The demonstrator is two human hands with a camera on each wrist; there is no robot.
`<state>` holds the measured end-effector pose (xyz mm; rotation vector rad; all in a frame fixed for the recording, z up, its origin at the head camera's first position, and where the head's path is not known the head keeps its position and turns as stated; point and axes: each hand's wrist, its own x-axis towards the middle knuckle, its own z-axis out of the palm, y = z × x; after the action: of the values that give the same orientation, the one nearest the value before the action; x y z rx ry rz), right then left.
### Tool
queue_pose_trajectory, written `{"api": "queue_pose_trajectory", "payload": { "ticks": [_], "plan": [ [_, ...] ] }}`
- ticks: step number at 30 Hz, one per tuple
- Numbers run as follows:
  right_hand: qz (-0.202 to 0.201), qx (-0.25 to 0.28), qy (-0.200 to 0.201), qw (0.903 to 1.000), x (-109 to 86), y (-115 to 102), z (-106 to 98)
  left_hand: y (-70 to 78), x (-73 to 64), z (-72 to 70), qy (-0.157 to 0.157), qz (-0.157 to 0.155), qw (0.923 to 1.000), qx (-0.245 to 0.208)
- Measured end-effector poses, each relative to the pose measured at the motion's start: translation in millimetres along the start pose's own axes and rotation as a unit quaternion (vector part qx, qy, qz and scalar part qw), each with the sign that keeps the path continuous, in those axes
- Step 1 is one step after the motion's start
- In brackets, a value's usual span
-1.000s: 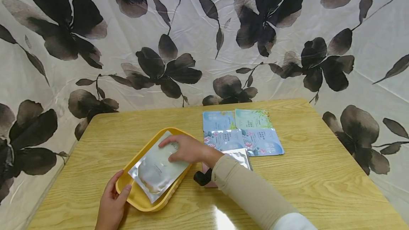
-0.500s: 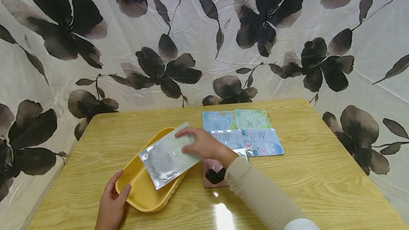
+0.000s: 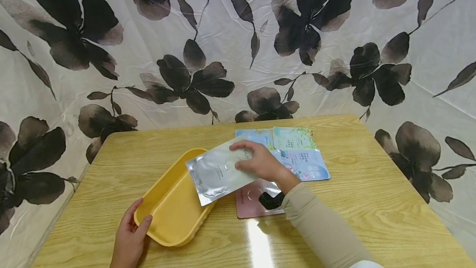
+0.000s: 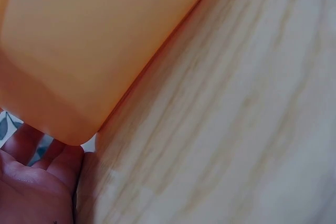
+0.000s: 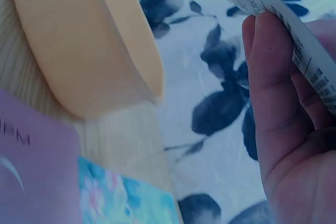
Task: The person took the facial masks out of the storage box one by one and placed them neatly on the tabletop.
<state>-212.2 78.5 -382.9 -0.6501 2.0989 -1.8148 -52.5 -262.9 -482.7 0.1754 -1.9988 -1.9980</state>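
My left hand (image 3: 130, 235) grips the near left corner of a yellow plastic tray (image 3: 167, 214), thumb over the rim; the left wrist view shows fingers against the tray wall (image 4: 89, 51). Between thumb and fingers, my right hand (image 3: 262, 163) pinches a silver and pale-green sheet mask packet (image 3: 215, 177). This packet hangs in the air, tilted, over the tray's far right rim. Printed text shows on the back of the packet (image 5: 317, 77) in the right wrist view. Below the right hand, a pink sheet mask packet (image 3: 247, 204) lies on the table, partly covered.
Blue (image 3: 258, 135), green (image 3: 293, 137) and flowered blue (image 3: 308, 163) packets lie side by side at the back of the wooden table (image 3: 357, 185). A black band (image 3: 270, 201) sits at the right wrist. A flowered cloth (image 3: 230, 32) hangs behind the table.
My right hand has lifted the silver packet out of the tray and carried it rightward, toward the other packets. The tray's inside now shows. My left hand stays on the tray.
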Motion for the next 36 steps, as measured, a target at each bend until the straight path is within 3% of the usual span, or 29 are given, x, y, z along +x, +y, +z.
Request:
{"api": "queue_pose_trajectory", "payload": {
  "ticks": [6,21,36],
  "plan": [
    [0.005,0.003,0.027,0.9996,-12.1,4,-22,1.4,0.5,-0.4,0.000,-0.012,0.9997,0.020],
    [0.027,0.027,0.093,0.9949,-52.1,23,-75,-0.1,1.4,-1.5,-0.003,-0.015,0.9997,0.018],
    [0.030,0.038,0.161,0.9858,-91.2,37,-107,-0.8,0.6,-1.2,-0.004,-0.002,0.9999,0.013]
  ]
}}
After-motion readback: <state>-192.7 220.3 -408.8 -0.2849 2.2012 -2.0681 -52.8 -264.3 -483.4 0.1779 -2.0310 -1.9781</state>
